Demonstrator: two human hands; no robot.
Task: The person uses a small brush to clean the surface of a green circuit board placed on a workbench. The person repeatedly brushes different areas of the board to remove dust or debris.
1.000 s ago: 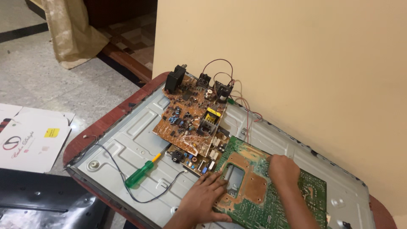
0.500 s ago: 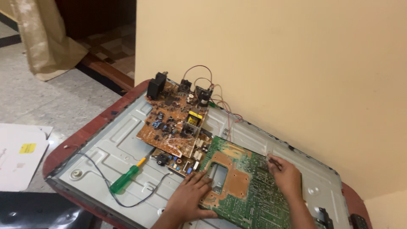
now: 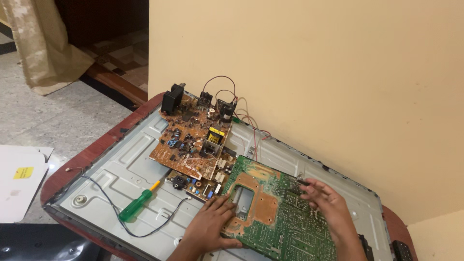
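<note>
Left hand (image 3: 212, 227) lies flat, fingers spread, on the near edge of the green circuit board (image 3: 280, 212), gripping nothing; the right hand (image 3: 326, 205) rests half-curled on its 3 o'clock edge, fingertips pressed to it. The board's lower end is cut off by the frame. Brown circuit board (image 3: 193, 140) sits at 11 o'clock, green screwdriver (image 3: 137, 205) at 9 o'clock on the grey metal panel (image 3: 121, 164)

bare metal panel (image 3: 121, 164) left, brown board (image 3: 193, 140) crowding middle, wall (image 3: 338, 72) behind
</note>
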